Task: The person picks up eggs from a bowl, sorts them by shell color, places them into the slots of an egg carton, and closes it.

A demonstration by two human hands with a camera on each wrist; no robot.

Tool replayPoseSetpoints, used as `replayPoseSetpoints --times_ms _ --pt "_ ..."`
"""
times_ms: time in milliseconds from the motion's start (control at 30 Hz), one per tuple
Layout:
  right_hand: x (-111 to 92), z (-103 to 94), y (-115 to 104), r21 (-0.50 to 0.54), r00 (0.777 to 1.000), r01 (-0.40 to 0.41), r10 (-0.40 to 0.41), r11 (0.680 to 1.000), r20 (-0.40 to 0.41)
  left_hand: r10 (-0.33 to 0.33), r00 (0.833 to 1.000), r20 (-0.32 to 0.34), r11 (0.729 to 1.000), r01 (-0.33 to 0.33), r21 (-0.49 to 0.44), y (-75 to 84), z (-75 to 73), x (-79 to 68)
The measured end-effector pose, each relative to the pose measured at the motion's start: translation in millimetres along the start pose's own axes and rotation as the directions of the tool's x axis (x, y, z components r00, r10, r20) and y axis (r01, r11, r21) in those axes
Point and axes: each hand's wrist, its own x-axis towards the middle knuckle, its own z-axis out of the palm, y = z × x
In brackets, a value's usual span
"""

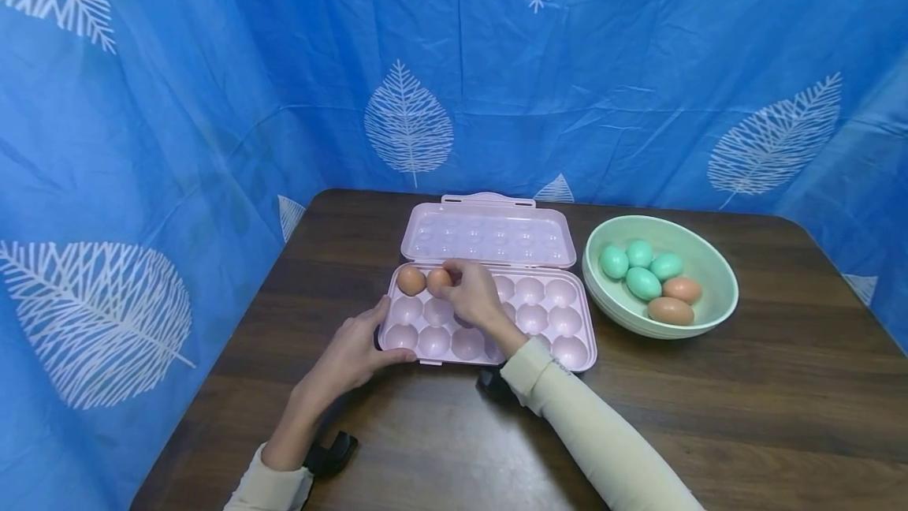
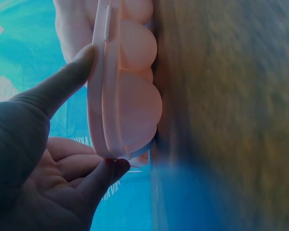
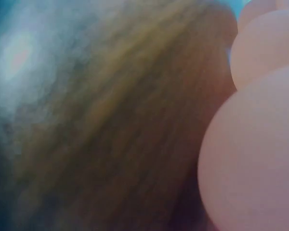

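A pink plastic egg tray (image 1: 467,344) lies on the table with its clear-topped lid (image 1: 489,236) folded back behind it. My right hand (image 1: 474,290) pinches a brown egg (image 1: 439,281) at the back row, in the second cup from the left. Another brown egg (image 1: 411,281) sits in the back left corner cup. My left hand (image 1: 355,349) holds the tray's front left corner; its thumb (image 2: 70,77) presses the rim and its fingers lie along the side in the left wrist view. The right wrist view shows only the undersides of the tray's cups (image 3: 255,159), not the right hand.
To the right of the tray stands a light green bowl (image 1: 720,290) with several green eggs (image 1: 643,284) and two brown eggs (image 1: 671,311). The dark wooden table (image 1: 780,385) meets a blue curtain (image 1: 496,140) with white leaf prints at the back and left.
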Motion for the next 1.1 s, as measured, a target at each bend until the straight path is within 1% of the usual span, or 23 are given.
replayPoseSetpoints --times_ms 133,400,533,600,700,800,833,900,1033,1100 --pt "-2.7 -0.6 1.0 0.025 0.999 -0.037 0.037 0.999 -0.006 0.001 1.000 0.005 1.000 -0.001 -0.004 0.3 1.3 -0.1" --pt "-4.8 -2.6 3.2 0.062 0.998 -0.067 0.068 0.996 -0.011 0.008 1.000 0.009 1.000 -0.008 -0.009 2.0 2.4 -0.4" --pt "-7.7 -6.7 3.2 0.102 0.994 -0.106 0.106 0.989 0.010 0.016 1.000 0.002 1.000 -0.016 -0.004 2.0 2.4 -0.5" --pt "-9.8 -10.7 2.5 0.146 0.993 -0.121 0.119 0.982 0.022 0.020 1.000 -0.003 1.000 -0.020 -0.002 2.0 2.1 -0.3" --pt "-13.5 -19.3 1.7 0.227 0.994 -0.109 0.103 0.968 0.037 0.021 1.000 -0.008 1.000 -0.021 0.002 1.9 1.2 0.0" --pt "-16.7 -29.7 1.9 0.319 0.998 -0.059 0.044 0.946 0.053 0.015 1.000 -0.006 1.000 -0.015 0.004 1.5 0.4 -0.1" --pt "-19.5 -35.2 -2.1 0.352 0.998 -0.053 0.033 0.935 0.062 0.014 1.000 -0.005 1.000 -0.014 0.004 1.3 0.3 -0.1" --pt "-21.4 -42.8 -1.5 0.398 0.998 -0.031 0.005 0.917 0.068 0.011 1.000 -0.004 1.000 -0.011 0.002 1.3 0.5 -0.3" --pt "-26.2 -58.6 1.1 0.430 0.998 -0.013 -0.016 0.903 0.064 0.011 1.000 -0.007 1.000 -0.011 0.004 1.7 0.6 -1.0" --pt "-27.4 -64.9 7.2 0.429 0.998 0.004 -0.030 0.903 0.054 0.015 1.000 -0.013 1.000 -0.015 0.005 1.8 0.1 -1.3"
